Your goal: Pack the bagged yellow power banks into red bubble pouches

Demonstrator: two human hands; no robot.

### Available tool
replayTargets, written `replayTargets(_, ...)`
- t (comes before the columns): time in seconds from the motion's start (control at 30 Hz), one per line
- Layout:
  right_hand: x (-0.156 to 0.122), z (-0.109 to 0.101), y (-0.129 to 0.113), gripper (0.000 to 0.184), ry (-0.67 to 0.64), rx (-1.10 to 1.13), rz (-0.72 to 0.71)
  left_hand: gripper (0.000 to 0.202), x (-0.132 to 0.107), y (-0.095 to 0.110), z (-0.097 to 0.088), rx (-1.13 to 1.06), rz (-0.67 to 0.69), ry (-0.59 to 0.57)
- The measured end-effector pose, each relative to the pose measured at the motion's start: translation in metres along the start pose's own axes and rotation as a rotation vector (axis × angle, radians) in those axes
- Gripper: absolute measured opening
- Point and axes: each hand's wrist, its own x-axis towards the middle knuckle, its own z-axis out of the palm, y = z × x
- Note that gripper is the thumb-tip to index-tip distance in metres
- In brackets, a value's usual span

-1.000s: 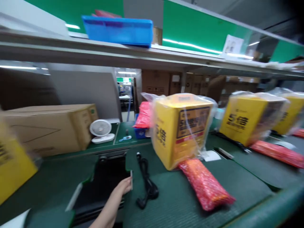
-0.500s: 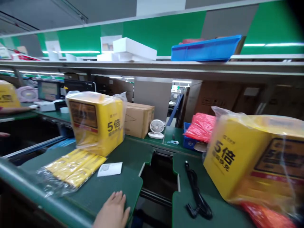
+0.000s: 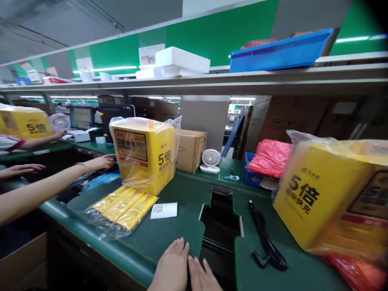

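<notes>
My left hand (image 3: 172, 264) lies flat, fingers stretched, on the near edge of a green ridged pallet (image 3: 169, 238). My right hand (image 3: 205, 277) rests beside it, fingers out, over the dark gap (image 3: 221, 218) between two pallets. Both hands hold nothing. On the left pallet stand a bagged yellow box (image 3: 144, 155), a clear bag of yellow packets (image 3: 123, 206) and a white QR card (image 3: 163, 210). A black power cable (image 3: 266, 242) lies on the right pallet next to a large bagged yellow box (image 3: 333, 198).
Other people's arms (image 3: 45, 186) reach over the line at the left. Behind are a cardboard box (image 3: 190, 149), a small white fan (image 3: 210, 161) and a blue bin of red packets (image 3: 266, 159). The shelf above carries a blue tray (image 3: 281, 52) and white foam boxes (image 3: 178, 60).
The view swung left along the line. My left hand moved from the dark gap onto the left pallet's near edge, and my right hand came into view beside it.
</notes>
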Motion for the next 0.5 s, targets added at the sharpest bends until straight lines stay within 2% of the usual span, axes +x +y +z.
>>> replayTargets(0.07,-0.002,0.01,0.004,0.037,0.083,-0.09,-0.123,0.049,-0.002,0.0,-0.004,0.014,0.031,0.003)
replayTargets(0.1,-0.004,0.014,0.003,0.037,0.147,-0.094,-0.109,0.049,-0.002,0.0,-0.005,0.024,0.046,0.011)
replayTargets(0.2,-0.009,0.028,-0.008,0.041,0.404,-0.066,0.152,0.049,-0.002,-0.002,-0.003,0.037,0.09,0.04)
replayTargets(0.23,-0.01,0.032,-0.012,0.041,0.442,-0.06,0.229,0.049,-0.002,-0.003,-0.001,0.039,0.092,0.044)
replayTargets(0.27,-0.01,0.034,-0.014,0.041,0.427,-0.06,0.271,0.05,-0.001,-0.003,0.002,0.043,0.092,0.042)
replayTargets(0.33,-0.01,0.031,-0.015,0.039,0.294,-0.08,0.24,0.053,0.0,-0.002,0.007,0.058,0.089,0.023)
replayTargets(0.4,-0.009,0.017,-0.01,0.042,0.144,-0.13,0.128,0.054,0.002,0.001,0.011,0.081,0.112,-0.006)
replayTargets(0.5,-0.015,-0.011,0.005,0.045,0.019,-0.262,0.028,0.052,0.007,0.011,0.016,0.101,0.184,-0.034)
